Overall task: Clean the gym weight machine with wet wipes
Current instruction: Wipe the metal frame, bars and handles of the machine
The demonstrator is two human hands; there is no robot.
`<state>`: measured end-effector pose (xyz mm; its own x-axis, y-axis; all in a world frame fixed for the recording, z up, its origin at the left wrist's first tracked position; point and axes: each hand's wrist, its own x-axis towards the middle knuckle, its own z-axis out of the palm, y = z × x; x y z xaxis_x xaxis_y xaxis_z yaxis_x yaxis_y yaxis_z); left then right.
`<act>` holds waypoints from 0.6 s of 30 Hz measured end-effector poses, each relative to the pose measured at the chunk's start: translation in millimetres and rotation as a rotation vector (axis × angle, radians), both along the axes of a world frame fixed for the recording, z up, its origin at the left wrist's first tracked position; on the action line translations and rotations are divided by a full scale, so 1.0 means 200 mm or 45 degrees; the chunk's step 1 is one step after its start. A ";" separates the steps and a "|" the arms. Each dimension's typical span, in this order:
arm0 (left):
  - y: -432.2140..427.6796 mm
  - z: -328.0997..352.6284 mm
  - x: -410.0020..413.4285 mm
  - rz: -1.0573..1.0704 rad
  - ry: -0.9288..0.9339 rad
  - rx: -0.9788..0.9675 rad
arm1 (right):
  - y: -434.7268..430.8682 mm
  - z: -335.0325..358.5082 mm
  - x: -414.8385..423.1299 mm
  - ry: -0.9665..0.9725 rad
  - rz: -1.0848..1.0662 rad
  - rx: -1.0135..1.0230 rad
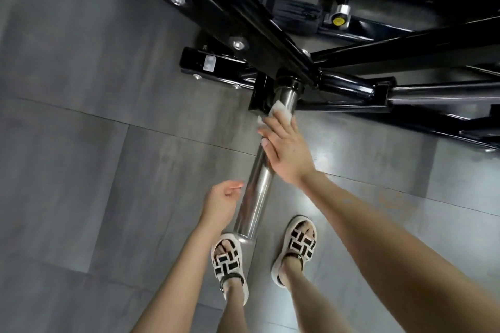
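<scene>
Right hand (pixel 286 151) is reaching out along the chrome bar (pixel 259 184), fingers pressing a white wet wipe (pixel 280 111) flat against the upper end of it, just below the black collar where the bar is joining the weight machine's black frame (pixel 351 54). Left hand (pixel 220 204) is hovering beside the lower stretch of the bar, fingers loosely curled and holding nothing, not quite touching the metal. Down below, two feet in black-and-cream woven sandals (pixel 230 259) are standing on the grey tiled floor (pixel 81 170), one on either side of the bar's free end.
</scene>
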<state>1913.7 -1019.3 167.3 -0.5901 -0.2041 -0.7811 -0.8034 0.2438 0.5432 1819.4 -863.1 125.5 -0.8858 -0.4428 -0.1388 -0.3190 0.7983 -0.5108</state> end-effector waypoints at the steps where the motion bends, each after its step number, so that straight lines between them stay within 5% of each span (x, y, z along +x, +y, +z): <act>1: 0.01 0.01 0.02 0.004 -0.020 0.075 | -0.03 0.01 0.13 -0.018 -0.013 -0.026; 6: -0.08 -0.02 0.09 0.078 -0.029 -0.078 | -0.11 0.08 0.83 -0.074 0.204 -0.117; 10: -0.14 0.00 0.09 -0.025 0.034 -0.071 | -0.03 0.01 0.69 0.012 0.294 -0.124; 15: -0.06 -0.01 -0.03 -0.025 0.131 0.124 | -0.11 0.00 0.23 -0.322 -0.567 -0.532; 18: 0.03 -0.02 -0.08 -0.077 0.189 0.205 | -0.25 0.06 0.41 -0.508 -0.947 -0.901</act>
